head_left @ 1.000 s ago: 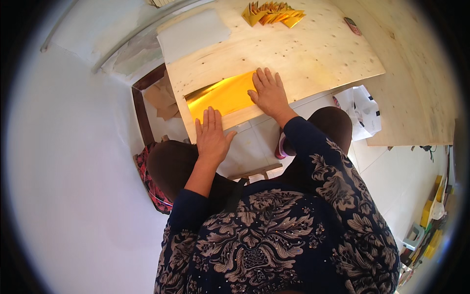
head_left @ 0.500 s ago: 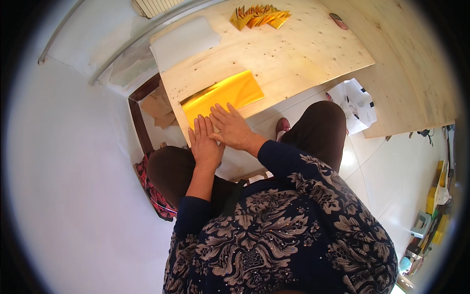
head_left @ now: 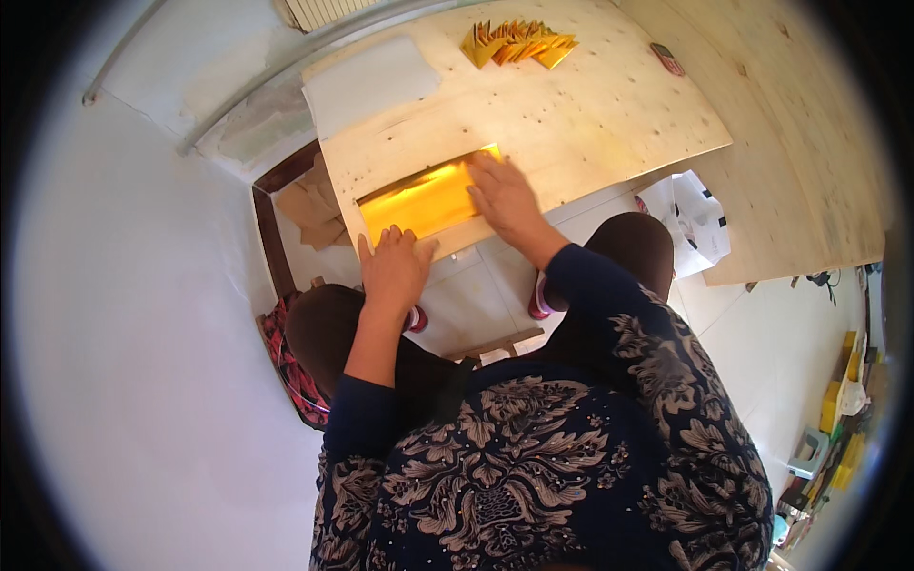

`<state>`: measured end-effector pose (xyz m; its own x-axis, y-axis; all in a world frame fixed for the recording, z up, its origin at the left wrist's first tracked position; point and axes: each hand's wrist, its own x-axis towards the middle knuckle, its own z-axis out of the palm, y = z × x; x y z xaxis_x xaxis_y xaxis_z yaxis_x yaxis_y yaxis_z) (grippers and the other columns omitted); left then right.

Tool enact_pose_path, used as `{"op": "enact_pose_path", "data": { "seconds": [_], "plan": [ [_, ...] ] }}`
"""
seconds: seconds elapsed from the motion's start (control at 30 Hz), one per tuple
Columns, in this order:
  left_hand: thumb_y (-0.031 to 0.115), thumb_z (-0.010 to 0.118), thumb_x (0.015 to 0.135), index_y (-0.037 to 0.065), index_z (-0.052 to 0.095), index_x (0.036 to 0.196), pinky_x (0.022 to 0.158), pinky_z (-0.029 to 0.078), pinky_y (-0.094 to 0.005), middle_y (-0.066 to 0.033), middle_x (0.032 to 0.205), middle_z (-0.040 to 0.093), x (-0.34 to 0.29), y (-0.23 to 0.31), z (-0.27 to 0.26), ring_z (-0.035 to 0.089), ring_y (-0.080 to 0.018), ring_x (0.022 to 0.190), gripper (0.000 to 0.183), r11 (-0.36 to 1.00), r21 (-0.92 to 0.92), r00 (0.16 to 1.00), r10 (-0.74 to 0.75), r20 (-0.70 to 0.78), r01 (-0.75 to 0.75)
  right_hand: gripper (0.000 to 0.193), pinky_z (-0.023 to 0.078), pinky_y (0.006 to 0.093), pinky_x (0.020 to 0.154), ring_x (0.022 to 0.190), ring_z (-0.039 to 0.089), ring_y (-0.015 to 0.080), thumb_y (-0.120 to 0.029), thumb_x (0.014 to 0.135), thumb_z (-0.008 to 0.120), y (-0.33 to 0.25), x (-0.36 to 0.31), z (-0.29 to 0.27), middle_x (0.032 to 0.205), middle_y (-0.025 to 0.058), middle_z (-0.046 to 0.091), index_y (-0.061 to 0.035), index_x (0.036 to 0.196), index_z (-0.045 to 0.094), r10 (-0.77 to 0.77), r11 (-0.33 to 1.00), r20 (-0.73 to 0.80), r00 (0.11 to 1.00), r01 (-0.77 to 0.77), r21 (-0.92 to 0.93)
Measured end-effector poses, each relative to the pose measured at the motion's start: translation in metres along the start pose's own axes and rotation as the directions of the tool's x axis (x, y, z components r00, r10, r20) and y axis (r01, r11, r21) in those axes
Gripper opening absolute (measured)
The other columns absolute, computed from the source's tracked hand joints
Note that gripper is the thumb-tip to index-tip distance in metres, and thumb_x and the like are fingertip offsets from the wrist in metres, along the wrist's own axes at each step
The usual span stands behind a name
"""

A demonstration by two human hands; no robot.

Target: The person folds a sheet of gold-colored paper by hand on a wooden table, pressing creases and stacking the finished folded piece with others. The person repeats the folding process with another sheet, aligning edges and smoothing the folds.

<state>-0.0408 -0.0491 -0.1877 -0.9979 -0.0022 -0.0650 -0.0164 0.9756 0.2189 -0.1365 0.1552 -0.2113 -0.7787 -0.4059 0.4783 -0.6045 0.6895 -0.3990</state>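
A shiny gold foil paper sheet [head_left: 424, 203] lies flat near the front left corner of the wooden table. My left hand [head_left: 395, 270] rests at its near left edge, fingers spread on the foil and tabletop edge. Across the sheet's right end lies my right hand [head_left: 507, 198], palm down and fingers extended, covering part of it. Neither hand grips anything. Toward the far side of the table stands a row of folded gold foil pieces [head_left: 522, 43], packed close together.
The light plywood table [head_left: 590, 133] also carries a pale grey sheet [head_left: 371, 84] at far left and a small red phone [head_left: 667, 59] at far right. A white plastic bag [head_left: 698, 224] is beside my right knee. Brown cardboard pieces [head_left: 312, 205] lie left of the table.
My right hand has slid right along the foil, away from my left hand. The left stays at the near left edge. The whole view has shifted slightly.
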Motion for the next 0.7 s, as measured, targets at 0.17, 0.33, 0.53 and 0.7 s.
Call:
{"op": "enact_pose_path", "data": {
  "seconds": [0.17, 0.33, 0.53, 0.7],
  "plan": [
    [0.035, 0.047, 0.098, 0.001, 0.042, 0.14, 0.11, 0.028, -0.049, -0.0245, 0.14, 0.045, 0.067, 0.006, 0.002, 0.045, -0.0367, 0.128, 0.055, 0.845, -0.499, 0.919, -0.023, -0.393, -0.192, 0.038, 0.037, 0.0438, 0.106, 0.124, 0.048, 0.0366, -0.008, 0.084, 0.055, -0.022, 0.052, 0.066, 0.13, 0.0219, 0.052, 0.0009, 0.121, 0.055, -0.063, 0.998, -0.12, 0.991, 0.064, 0.008],
    [0.042, 0.041, 0.099, 0.001, 0.037, 0.144, 0.117, 0.016, -0.045, -0.0211, 0.15, 0.033, 0.092, 0.013, 0.041, 0.027, -0.0334, 0.142, 0.061, 0.961, -0.254, 0.971, 0.051, -0.234, -0.112, 0.056, 0.016, 0.0502, 0.116, 0.141, 0.029, 0.0358, -0.027, 0.089, 0.049, -0.012, 0.036, 0.076, 0.146, 0.0231, 0.039, 0.0016, 0.137, 0.046, -0.027, 0.966, 0.184, 0.983, 0.073, -0.249],
    [0.05, 0.043, 0.096, -0.003, 0.028, 0.147, 0.118, 0.007, -0.0487, -0.0191, 0.156, 0.022, 0.088, 0.0, 0.051, 0.016, -0.03, 0.146, 0.075, 1.0, 0.012, 0.982, -0.004, -0.191, 0.006, 0.061, 0.012, 0.0499, 0.117, 0.144, 0.022, 0.0329, -0.044, 0.097, 0.042, 0.031, 0.027, 0.044, 0.152, 0.0184, 0.031, -0.0015, 0.142, 0.041, 0.091, 0.942, 0.187, 0.978, -0.023, -0.334],
    [0.053, 0.045, 0.094, -0.003, 0.026, 0.148, 0.118, 0.005, -0.048, -0.0191, 0.157, 0.02, 0.079, -0.014, 0.043, 0.014, -0.0291, 0.147, 0.08, 0.991, 0.036, 0.98, -0.124, -0.157, 0.132, 0.062, 0.012, 0.0503, 0.117, 0.144, 0.021, 0.0332, -0.045, 0.097, 0.042, 0.053, 0.02, 0.019, 0.153, 0.0174, 0.031, -0.0032, 0.143, 0.041, 0.116, 0.921, 0.208, 0.971, -0.027, -0.389]
  ]
}}
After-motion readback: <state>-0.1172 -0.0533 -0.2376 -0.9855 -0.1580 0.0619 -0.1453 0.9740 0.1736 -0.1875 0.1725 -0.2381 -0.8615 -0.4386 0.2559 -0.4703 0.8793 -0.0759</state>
